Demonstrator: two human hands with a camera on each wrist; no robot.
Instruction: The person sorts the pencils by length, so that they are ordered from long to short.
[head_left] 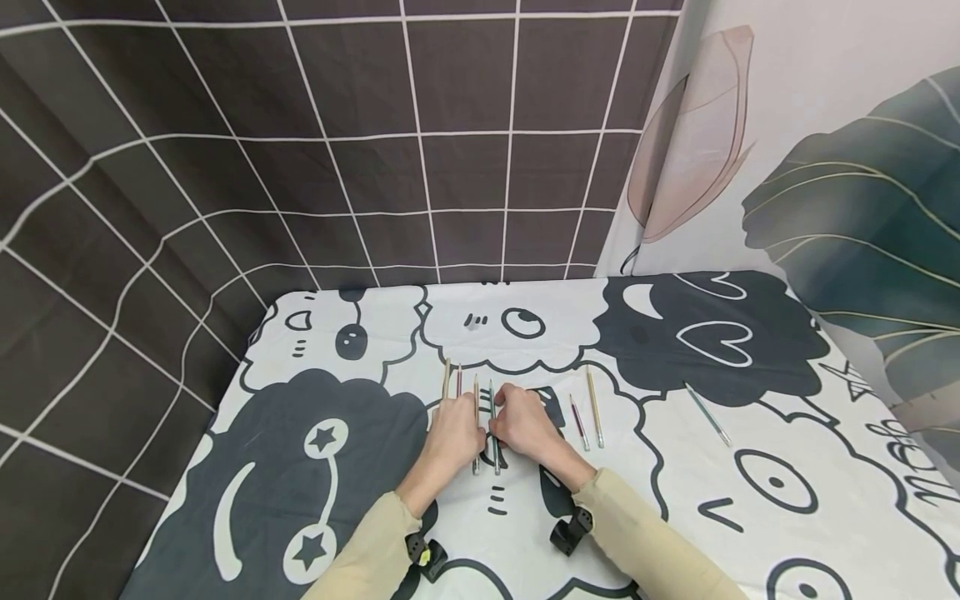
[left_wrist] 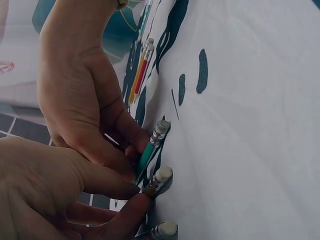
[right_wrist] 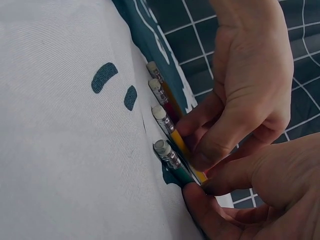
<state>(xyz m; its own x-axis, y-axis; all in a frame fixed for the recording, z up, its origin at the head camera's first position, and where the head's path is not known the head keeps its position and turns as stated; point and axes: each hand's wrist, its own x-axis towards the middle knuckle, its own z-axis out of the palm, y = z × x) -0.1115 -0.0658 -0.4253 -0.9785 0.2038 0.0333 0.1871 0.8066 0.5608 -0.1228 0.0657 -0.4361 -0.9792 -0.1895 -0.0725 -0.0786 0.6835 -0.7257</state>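
Left hand (head_left: 452, 429): fingers curled, thumb and index pinching the yellow pencil (right_wrist: 179, 141) near its eraser end. Right hand (head_left: 525, 423): also curled, thumb and index pinching the green pencil (right_wrist: 180, 172), again toward the eraser end. Neither hand is spread. The two are very close together; in the wrist views they overlap, so can't tell whether the fingertips touch.

Both pinched pencils lie roughly parallel, side by side with a narrow gap, eraser ends toward the person, on the patterned cloth (head_left: 517, 542). Can't tell if either is lifted off it.

Left of those, partly under the left hand: a red pencil (head_left: 459, 381) and an outer yellow pencil (head_left: 446, 379), roughly in line with the pair. Left hand's other fingers are near the red one; contact is unclear.

Right of the right hand, apart from it: a second red pencil (head_left: 578, 422) beside a longer-looking yellow one (head_left: 595, 408), both slightly slanted. Further right, well apart: a teal pencil (head_left: 707, 414), lying diagonally, touched by neither hand.

Beige sleeves (head_left: 652, 533) on both arms, black device (head_left: 573, 531) at each wrist.
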